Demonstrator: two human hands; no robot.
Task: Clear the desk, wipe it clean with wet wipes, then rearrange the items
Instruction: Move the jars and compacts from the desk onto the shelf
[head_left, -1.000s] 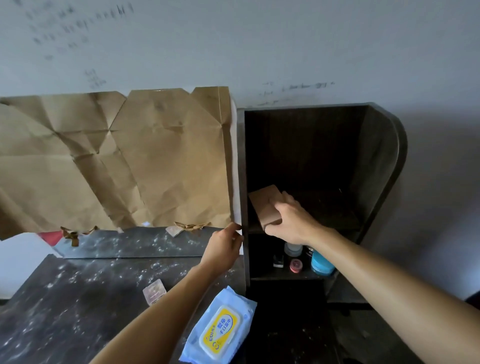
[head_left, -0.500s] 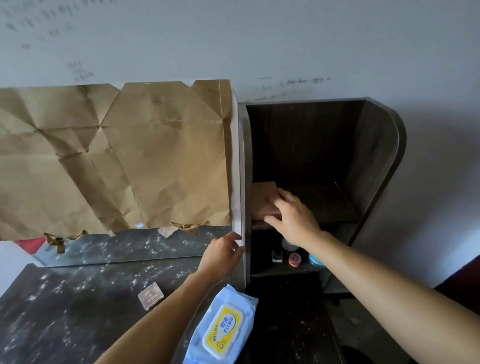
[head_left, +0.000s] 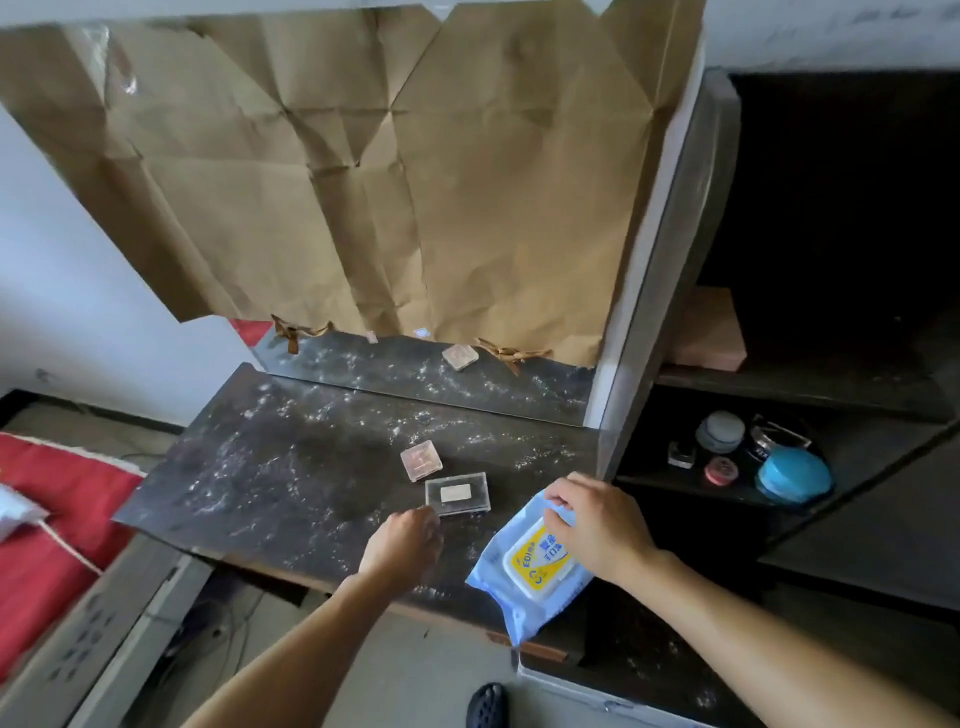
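- Tabletop: dark, flat surface, speckled all over with pale dust or powder; front edge worn.
- Wet wipes pack: soft light-blue plastic pouch with a yellow-and-white rigid flap label; lies at the tabletop's front right corner, its lower end hanging past the edge.
- Right hand: palm down over the upper end of the wet wipes pack, forearm reaching in from the lower right. The fingers are curled and touch the pouch's top edge; whether they actually pinch it cannot be told.
- Left hand: loosely curled, knuckles up, resting on or just above the tabletop. Its fingertips lie just beside the clear rectangular case; nothing visibly held.
- Clear rectangular case: transparent hard plastic, flat, with a pale label inside; lies near the tabletop's middle front.
- Small square case: translucent, pinkish, just behind the rectangular case and tilted.
- Brown paper: creased kraft sheet covering the mirror behind the tabletop; a bare strip of mirror shows below it.
- Side shelf: dark wood, to the right; the lower level holds a blue round jar and small pots.
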